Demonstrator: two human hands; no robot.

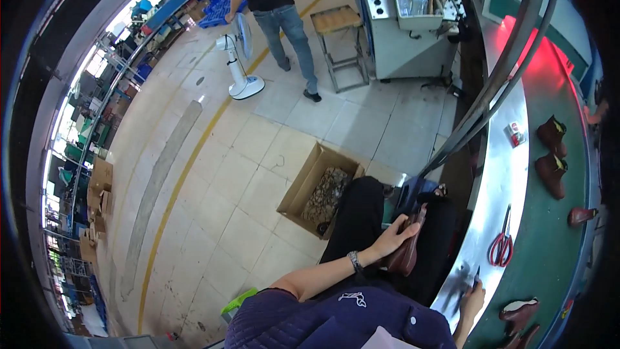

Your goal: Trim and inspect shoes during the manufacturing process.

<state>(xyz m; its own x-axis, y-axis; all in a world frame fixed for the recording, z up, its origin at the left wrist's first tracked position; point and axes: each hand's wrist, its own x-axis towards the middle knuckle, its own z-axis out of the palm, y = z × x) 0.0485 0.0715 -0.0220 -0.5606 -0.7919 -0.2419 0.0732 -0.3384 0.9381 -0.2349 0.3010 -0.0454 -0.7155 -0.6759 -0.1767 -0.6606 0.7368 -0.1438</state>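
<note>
My left hand (389, 240) is wrapped round a reddish-brown leather shoe (403, 260), which rests over my lap between my dark-trousered thighs. My right hand (473, 302) is down at the near end of a shiny metal ledge (496, 184). Out of its closed fingers sticks a thin dark tool (477, 276), too small to name its kind. Beyond that hand, partly over the green belt, lies a pair of red-handled scissors (501, 247) with the blades pointing away from me.
Several brown shoes (550, 174) stand or lie along the green belt (526, 236), under a red glow farther up. A small red-and-white pack (515, 134) lies on the ledge. On the floor sits a cardboard box (302, 199) of scraps. Beyond are a fan (246, 85), stool (337, 21) and walking person (274, 13).
</note>
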